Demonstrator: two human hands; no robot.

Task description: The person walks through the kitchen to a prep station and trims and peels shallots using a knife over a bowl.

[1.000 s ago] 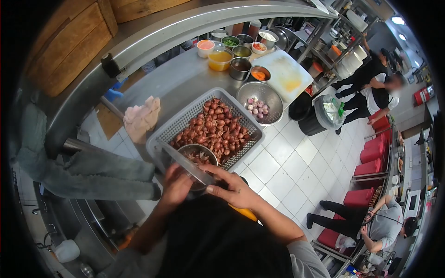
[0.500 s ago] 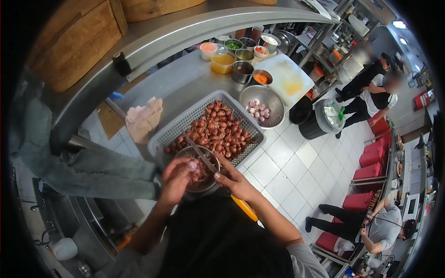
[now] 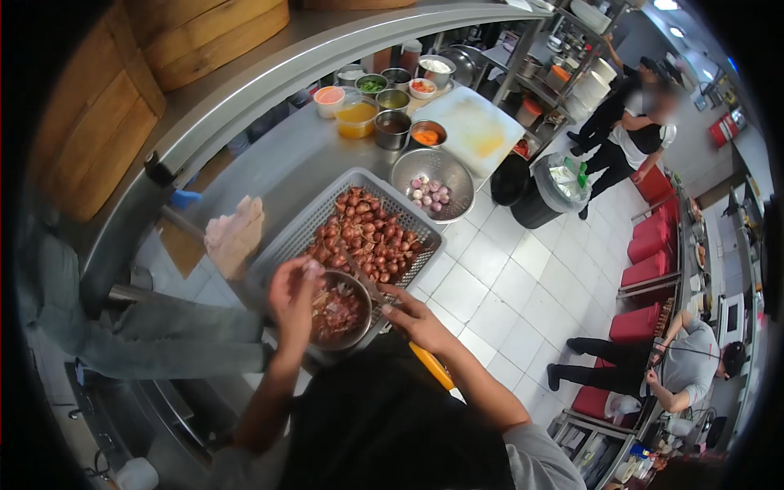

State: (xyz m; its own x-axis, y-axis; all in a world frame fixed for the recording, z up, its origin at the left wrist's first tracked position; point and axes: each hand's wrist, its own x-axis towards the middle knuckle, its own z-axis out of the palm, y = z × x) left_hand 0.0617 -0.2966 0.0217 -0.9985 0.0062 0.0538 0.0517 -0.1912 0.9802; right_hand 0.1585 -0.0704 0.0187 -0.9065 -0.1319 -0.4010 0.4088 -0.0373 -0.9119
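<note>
My left hand (image 3: 292,298) is raised over the left rim of a metal bowl (image 3: 367,320), its fingers pinching a small pale pink peeled shallot (image 3: 312,266). Shallot skins (image 3: 336,314) fill the bowl. My right hand (image 3: 418,323) grips a knife (image 3: 359,272) at the bowl's right side, the blurred blade pointing up and left over the shallots. A yellow handle (image 3: 431,364) shows beneath that hand; whether it belongs to the knife I cannot tell. Behind the bowl, unpeeled red-brown shallots (image 3: 371,233) lie in a grey perforated crate (image 3: 282,237).
Peeled shallots (image 3: 429,194) sit in a colander (image 3: 402,174) beyond the crate. Further back are a cutting board (image 3: 465,122), a tub of orange liquid (image 3: 356,118) and several small containers. A crumpled cloth (image 3: 235,235) lies left. A bin (image 3: 543,204) and several people are to the right.
My left hand has moved up and left with the shallot, away from the knife blade. The bowl's contents show more fully. The whole view has shifted slightly.
</note>
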